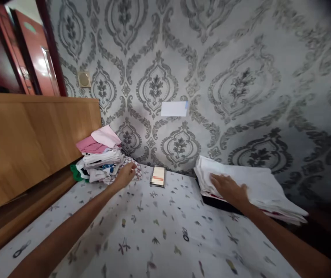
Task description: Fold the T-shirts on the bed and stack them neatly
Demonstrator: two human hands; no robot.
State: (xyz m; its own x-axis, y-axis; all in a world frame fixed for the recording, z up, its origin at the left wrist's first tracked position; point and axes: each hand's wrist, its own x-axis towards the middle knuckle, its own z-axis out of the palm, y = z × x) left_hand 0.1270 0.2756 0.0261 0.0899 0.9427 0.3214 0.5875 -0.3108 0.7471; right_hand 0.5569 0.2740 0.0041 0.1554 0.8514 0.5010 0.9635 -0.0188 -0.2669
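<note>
My left hand (126, 175) is beside a pile of clothes at the left, its fingers curled in front of a checked cloth (138, 173). Whether those fingers hold anything is hidden. White folded garments (103, 157) make up the middle of that pile, with a dark pink cloth (91, 144) and a pale pink cloth (106, 136) on top. Over on the right, my right hand (231, 189) lies flat, fingers spread, on a stack of folded white cloths (258, 181). Dark and reddish edges show beneath the white layers.
A small blurred card-like object (157, 177) lies between the piles, near the patterned wall (156, 85). The bed sheet (154, 235) has a leaf print. A wooden board (38, 143) borders the left side. A white label (174, 109) is on the wall.
</note>
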